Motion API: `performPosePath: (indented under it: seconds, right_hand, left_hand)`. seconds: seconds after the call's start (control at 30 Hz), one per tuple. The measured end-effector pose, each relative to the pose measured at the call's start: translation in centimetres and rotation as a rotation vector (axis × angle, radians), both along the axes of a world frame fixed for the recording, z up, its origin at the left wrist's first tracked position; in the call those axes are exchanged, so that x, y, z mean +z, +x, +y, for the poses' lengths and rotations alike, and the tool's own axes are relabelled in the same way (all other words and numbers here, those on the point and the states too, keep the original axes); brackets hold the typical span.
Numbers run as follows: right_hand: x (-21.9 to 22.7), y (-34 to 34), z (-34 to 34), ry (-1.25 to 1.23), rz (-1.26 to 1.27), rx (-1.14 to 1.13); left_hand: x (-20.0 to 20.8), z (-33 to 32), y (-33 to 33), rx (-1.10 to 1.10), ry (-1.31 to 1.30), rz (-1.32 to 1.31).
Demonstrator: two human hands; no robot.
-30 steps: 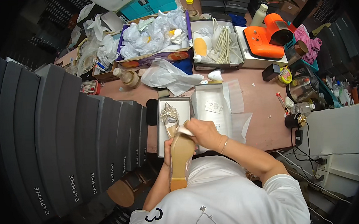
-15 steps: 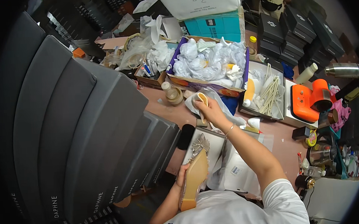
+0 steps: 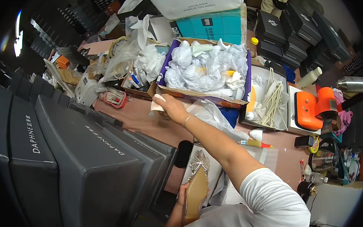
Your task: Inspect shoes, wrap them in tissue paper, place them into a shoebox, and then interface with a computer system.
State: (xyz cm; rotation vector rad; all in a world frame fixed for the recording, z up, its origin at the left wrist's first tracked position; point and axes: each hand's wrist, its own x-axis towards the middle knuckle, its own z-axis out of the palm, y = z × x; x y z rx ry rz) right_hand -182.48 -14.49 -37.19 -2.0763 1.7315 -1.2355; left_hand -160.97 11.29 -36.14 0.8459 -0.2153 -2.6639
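My left hand [image 3: 182, 194], near the lower edge, is closed around a women's shoe [image 3: 196, 193]. The shoe's tan sole faces up, and a silvery bow [image 3: 199, 162] decorates the toe end. My right arm stretches across the table toward the far left. Its hand [image 3: 172, 108] grips a pale cloth [image 3: 157, 106] bunched at the fingertips, in front of the purple-edged carton. The pump bottle seen there before is now hidden by this hand and cloth. Under the shoe's toe lies a white open shoe box [image 3: 212, 159], partly covered by my arm.
Dark grey shoe boxes [image 3: 89, 151] are stacked high on the left. The purple-edged carton [image 3: 164, 67] holds crumpled white paper. A tray [image 3: 266, 123] of thin sticks and an orange device [image 3: 308, 111] stand to the right. A brush [image 3: 255, 143] lies by my right arm.
My right hand has moved left with the cloth, to where the pump bottle stands. My left hand keeps the shoe at about the same place. The view has shifted.
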Motion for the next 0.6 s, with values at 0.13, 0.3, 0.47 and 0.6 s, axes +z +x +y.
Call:
performPosePath:
  seconds: [0.13,0.3,0.47,0.6]
  right_hand:
    - [0.7,-1.1,0.2,-0.020,-0.140,0.002]
    - [0.8,-4.1,3.6,-0.172,-0.638,-0.403]
    - [1.1,-4.5,6.2,-0.192,-1.434,-0.464]
    - [2.6,-1.9,3.8,-0.174,-0.368,-0.264]
  left_hand:
    - [-1.8,-0.2,1.0,-0.078,0.092,0.167]
    - [0.0,-0.1,0.5,0.011,0.099,-0.011]
    - [-0.7,0.7,0.8,0.025,0.157,0.083]
    - [0.0,0.9,1.0,0.034,0.104,0.077]
